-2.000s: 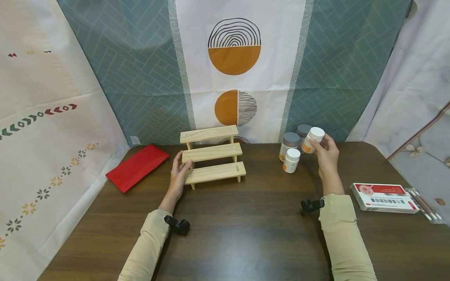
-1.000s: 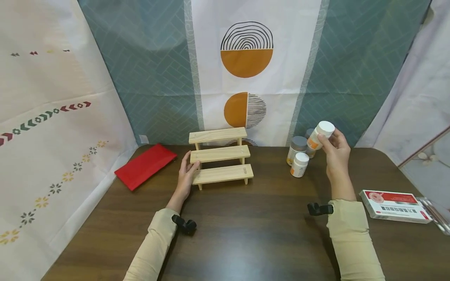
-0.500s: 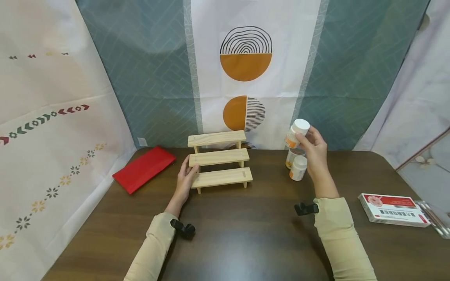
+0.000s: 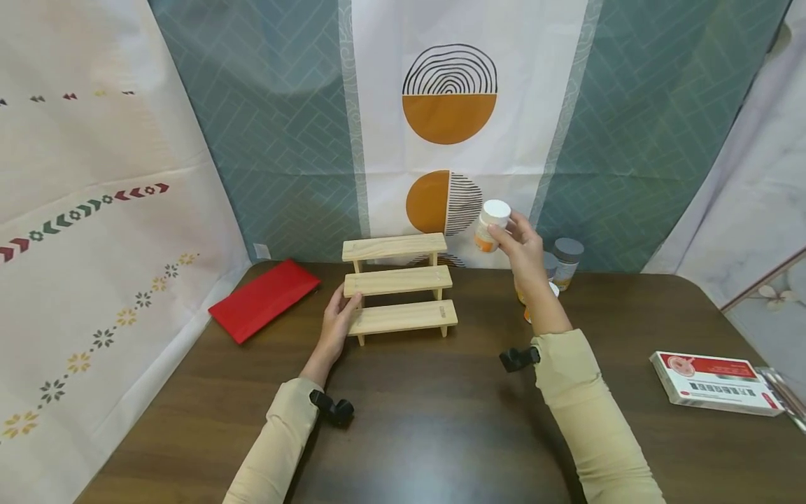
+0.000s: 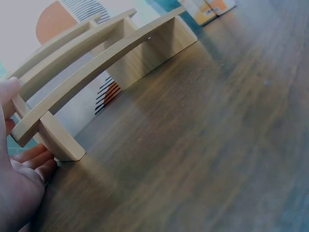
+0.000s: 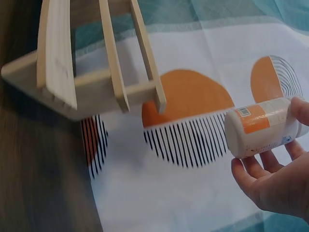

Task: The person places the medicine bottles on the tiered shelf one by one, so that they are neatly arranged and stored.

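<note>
Has moved bottle [image 4: 486, 232] left of jars [image 4: 568, 259], nearer stand [image 4: 398, 282]; holds it aloft, pinched in curled right hand [image 4: 527, 255], apparently mid-carry. Grips stand's left end with left hand [image 4: 334, 322], thumb and fingers likewise curled.

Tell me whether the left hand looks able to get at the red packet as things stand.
Probably yes: the red packet lies on the table left of the left hand, with nothing seen between them, though that hand would likely have to release the wooden rack.
</note>
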`<state>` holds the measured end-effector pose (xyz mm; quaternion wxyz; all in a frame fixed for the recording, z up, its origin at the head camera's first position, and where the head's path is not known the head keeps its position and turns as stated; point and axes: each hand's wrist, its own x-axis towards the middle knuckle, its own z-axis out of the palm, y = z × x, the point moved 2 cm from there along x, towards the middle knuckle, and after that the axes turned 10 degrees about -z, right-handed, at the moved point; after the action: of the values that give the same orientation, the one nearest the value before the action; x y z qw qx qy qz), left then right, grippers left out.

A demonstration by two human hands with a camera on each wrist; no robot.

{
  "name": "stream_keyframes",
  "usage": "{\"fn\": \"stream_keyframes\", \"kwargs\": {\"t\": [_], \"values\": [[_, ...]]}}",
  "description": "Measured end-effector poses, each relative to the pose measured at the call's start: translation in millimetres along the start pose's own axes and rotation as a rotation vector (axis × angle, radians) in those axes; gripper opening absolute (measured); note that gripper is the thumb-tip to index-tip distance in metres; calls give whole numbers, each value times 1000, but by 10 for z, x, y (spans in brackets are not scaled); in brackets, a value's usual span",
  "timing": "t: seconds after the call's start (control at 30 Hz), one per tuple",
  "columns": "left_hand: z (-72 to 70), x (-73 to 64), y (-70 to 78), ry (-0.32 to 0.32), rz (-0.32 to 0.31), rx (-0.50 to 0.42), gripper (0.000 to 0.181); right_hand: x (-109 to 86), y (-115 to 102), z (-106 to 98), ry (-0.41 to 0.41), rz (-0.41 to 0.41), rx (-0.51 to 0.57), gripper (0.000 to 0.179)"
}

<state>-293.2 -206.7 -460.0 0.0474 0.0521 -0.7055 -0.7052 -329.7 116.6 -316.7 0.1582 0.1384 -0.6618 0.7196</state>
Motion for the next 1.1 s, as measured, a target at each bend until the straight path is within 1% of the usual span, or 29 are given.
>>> {"fn": "stream_keyframes", "kwargs": {"t": [0.1,0.17,0.27,0.33,0.43,0.57,0.63,0.77,0.87,1.0,1.1], "values": [[5,-9,-9,-4,50,-13,71,30,4,114,-13,-4,9,52],[4,-13,-8,-6,54,-15,72,45,12,193,-15,-2,22,53],[3,-15,3,-9,15,-20,71,62,32,311,-28,10,29,53],[8,0,4,-18,-23,-21,69,75,54,382,-36,18,30,54],[27,22,-3,-37,-54,-34,67,90,81,485,-53,28,28,56],[52,26,-2,-50,-52,-40,66,94,97,638,-73,39,33,55],[50,22,7,-40,-44,-32,64,100,97,729,-84,40,32,55],[16,7,20,-15,-38,-17,63,107,94,922,-114,27,36,54],[-21,-1,19,-24,-50,-26,63,108,121,1053,-125,24,47,51],[-8,-100,154,-50,-66,-37,64,125,179,1187,-131,30,34,50],[31,-155,256,-49,-65,-54,64,156,200,1268,-143,29,14,51]]}}
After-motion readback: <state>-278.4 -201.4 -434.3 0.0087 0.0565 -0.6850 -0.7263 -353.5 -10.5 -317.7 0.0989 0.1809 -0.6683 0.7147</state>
